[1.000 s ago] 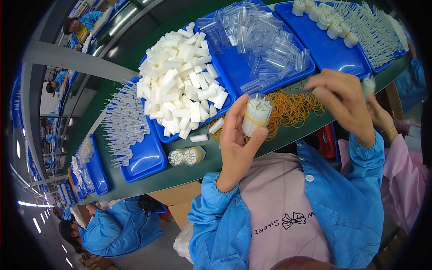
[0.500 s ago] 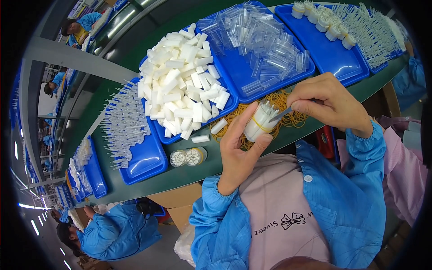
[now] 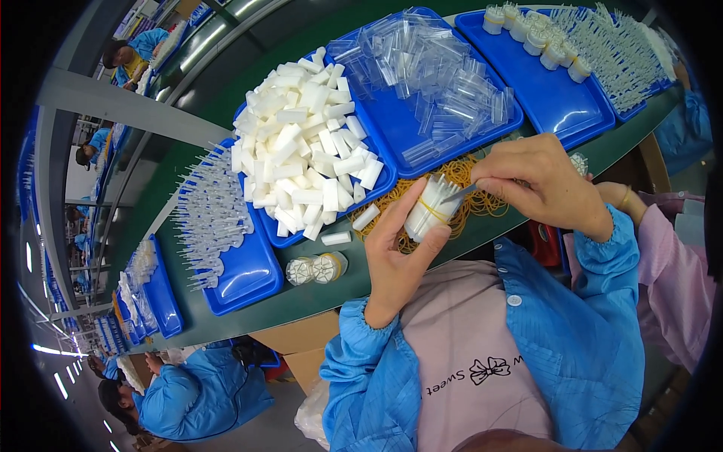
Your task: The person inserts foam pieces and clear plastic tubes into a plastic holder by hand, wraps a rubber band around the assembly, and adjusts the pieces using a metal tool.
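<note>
Side bundles [image 3: 300, 270]: two, 8 o'clock from held bundle [image 3: 423, 220]
Left hand [image 3: 399, 252]: one; thumb and fingers clasp held bundle
Held bundle: one, left hand's 1 o'clock; might spill if yellow band [image 3: 433, 212] slips
Grey tool [image 3: 460, 193]: one; could jab left thumb if overpushed
Rubber bands [image 3: 487, 202]: uncountable tangle, 3 o'clock
Right hand [image 3: 538, 181]: one, 2 o'clock, pinching grey tool

Bundle [image 3: 419, 221]: white, yellow band [image 3: 432, 212]. Tool [image 3: 460, 194] at the bundle: grey. Rubber bands [image 3: 488, 202] beside the bundle: orange-yellow. Blocks [image 3: 301, 147] left of the bundle: white. Table [image 3: 358, 261] beneath the bundle: green.
</note>
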`<state>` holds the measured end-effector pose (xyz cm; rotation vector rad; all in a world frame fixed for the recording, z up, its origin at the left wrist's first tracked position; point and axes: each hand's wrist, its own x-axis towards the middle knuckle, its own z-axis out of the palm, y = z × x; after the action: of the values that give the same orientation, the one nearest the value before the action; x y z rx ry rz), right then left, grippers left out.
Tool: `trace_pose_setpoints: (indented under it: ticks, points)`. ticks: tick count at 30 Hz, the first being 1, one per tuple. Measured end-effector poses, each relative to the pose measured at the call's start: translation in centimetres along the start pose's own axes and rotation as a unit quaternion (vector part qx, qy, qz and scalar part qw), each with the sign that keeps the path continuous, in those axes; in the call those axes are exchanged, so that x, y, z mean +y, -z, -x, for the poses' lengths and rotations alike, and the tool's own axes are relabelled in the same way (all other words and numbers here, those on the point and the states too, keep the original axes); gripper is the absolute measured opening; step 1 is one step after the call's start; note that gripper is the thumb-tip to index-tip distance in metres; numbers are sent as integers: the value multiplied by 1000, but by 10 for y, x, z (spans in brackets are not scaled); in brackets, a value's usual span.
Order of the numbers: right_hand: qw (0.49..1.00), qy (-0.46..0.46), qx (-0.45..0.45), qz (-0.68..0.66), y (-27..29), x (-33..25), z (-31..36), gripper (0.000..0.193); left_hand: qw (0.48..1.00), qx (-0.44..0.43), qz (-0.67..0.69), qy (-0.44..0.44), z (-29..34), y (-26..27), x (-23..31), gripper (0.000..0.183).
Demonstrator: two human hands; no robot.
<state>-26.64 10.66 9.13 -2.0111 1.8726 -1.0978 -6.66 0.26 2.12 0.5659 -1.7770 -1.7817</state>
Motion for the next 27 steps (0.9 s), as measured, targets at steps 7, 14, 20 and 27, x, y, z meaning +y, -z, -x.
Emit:
trace_pose_setpoints:
  ticks: [7, 14, 20, 27]
  points:
    - [997, -21, 54, -44, 2, 6, 5, 11, 996, 0, 84, 35, -1, -1, 8, 59]
    - [987, -45, -6, -152, 6, 15, 2, 13, 996, -13, 83, 33, -2, -2, 8, 59]
    - [987, -59, -33, -148, 12, 17, -1, 14, 995, -18, 90, 41, -3, -3, 9, 58]
    - [977, -70, -116, -167, 13, 25, -4, 15, 995, -30, 82, 40, -4, -3, 7, 57]
